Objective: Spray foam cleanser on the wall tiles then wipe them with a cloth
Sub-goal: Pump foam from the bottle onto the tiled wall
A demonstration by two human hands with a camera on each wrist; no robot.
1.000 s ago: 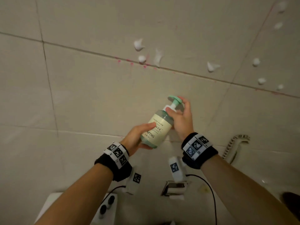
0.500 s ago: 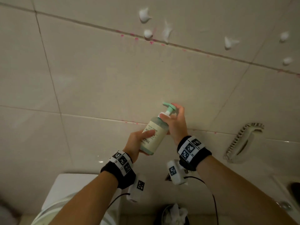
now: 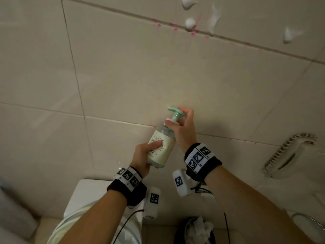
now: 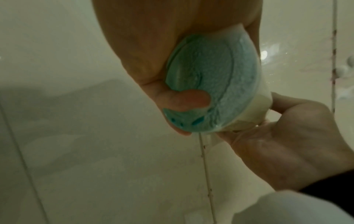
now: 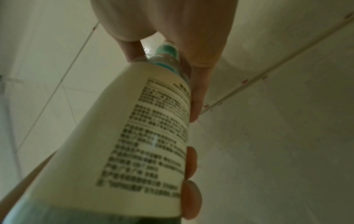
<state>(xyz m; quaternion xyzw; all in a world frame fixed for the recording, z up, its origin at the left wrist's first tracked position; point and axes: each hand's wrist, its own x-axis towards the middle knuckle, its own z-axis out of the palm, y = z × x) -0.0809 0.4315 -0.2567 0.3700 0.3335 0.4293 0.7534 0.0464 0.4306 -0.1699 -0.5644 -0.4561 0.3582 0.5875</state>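
Note:
A foam cleanser bottle (image 3: 162,148) with a cream label and a teal pump head (image 3: 175,111) is held tilted in front of the beige wall tiles (image 3: 133,73). My left hand (image 3: 143,155) grips the bottle's lower body, and its teal base (image 4: 203,84) fills the left wrist view. My right hand (image 3: 182,127) is wrapped around the neck, fingers behind the pump; the back label (image 5: 153,128) shows in the right wrist view. White foam blobs (image 3: 190,23) and pink stains (image 3: 175,29) sit along the upper grout line. No cloth is in view.
A white toilet tank (image 3: 88,196) stands below my left arm. A dark bin (image 3: 195,231) with crumpled tissue sits on the floor by it. A ridged brush or holder (image 3: 288,154) hangs on the wall at right, above a sink edge (image 3: 309,221).
My view has tipped downward, so the foam blobs have slid toward the top edge and the toilet and bin have come into sight. Both hands keep their grip on the bottle.

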